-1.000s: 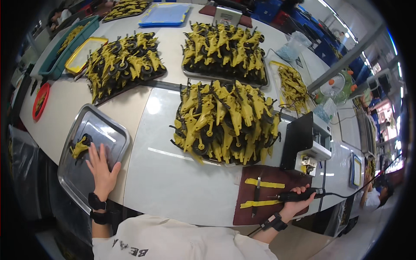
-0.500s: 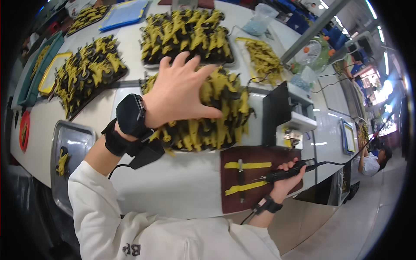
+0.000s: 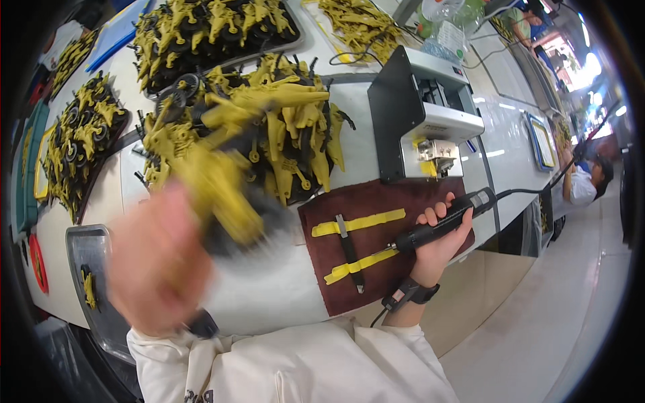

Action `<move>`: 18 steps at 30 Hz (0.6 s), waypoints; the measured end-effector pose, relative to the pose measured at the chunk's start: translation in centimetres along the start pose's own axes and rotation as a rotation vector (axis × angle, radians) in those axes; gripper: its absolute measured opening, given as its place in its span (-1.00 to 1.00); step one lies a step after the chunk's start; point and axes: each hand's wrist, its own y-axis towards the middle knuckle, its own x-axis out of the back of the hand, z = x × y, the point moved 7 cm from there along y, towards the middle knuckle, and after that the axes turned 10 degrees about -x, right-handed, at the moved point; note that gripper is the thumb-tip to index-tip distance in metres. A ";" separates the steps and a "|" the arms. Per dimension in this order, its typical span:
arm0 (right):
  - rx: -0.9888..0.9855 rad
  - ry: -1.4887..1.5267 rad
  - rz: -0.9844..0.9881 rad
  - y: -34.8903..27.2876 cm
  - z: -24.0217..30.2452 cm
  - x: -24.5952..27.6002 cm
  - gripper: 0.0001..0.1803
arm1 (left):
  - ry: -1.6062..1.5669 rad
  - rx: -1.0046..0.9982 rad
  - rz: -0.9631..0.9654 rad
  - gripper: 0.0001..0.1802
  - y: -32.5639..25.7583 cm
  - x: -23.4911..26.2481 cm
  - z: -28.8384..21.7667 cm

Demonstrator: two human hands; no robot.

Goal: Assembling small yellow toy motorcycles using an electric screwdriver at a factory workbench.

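Note:
My left hand (image 3: 158, 258), smeared by motion, grips a yellow-and-black plastic assembly (image 3: 225, 195) above the white table. A blurred dark round part shows under the piece. Behind it lies a heap of similar yellow assemblies with black wheels (image 3: 285, 141). Low on the right, my right hand (image 3: 440, 252) is wrapped round a black corded electric screwdriver (image 3: 447, 218), its bit pointing left over a dark red mat (image 3: 430, 198). Two yellow tape strips (image 3: 366, 222) and a slim dark tool (image 3: 351, 252) lie on that mat.
A black-and-white boxy machine (image 3: 437, 124) stands behind the mat. More full trays of assemblies (image 3: 80, 144) sit at the left and back. A metal tray (image 3: 87, 245) with one small piece is at the left. Another person (image 3: 581, 181) sits far right.
My left hand has taken a yellow-and-black assembly from the heap and drawn it back toward my body, down and left. My right hand still holds the screwdriver; the view has shifted.

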 end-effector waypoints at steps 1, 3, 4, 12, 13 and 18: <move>0.016 -0.019 -0.029 -0.2 0.2 0.3 -0.53 | -0.194 -0.142 -0.037 -0.84 -0.8 -1.4 -2.2; 0.016 -0.026 -0.041 -0.1 0.3 0.3 -0.53 | -0.558 -0.261 0.007 -0.77 -0.5 -4.6 -6.1; 0.003 -0.027 -0.031 -0.1 0.0 0.0 -0.53 | -0.555 -0.300 0.064 -0.75 -1.3 -6.8 -8.0; 0.075 0.002 -0.141 -0.4 0.8 0.3 -0.53 | -0.701 -0.190 0.632 -0.19 -7.2 -18.1 -11.6; 0.125 -0.007 -0.098 -0.4 1.4 0.6 -0.51 | -0.670 -0.200 0.667 -0.13 -7.7 -18.7 -11.5; 0.708 -0.296 0.131 -4.7 9.7 -8.3 -0.35 | -0.588 -0.276 0.772 -0.08 -7.9 -19.7 -11.4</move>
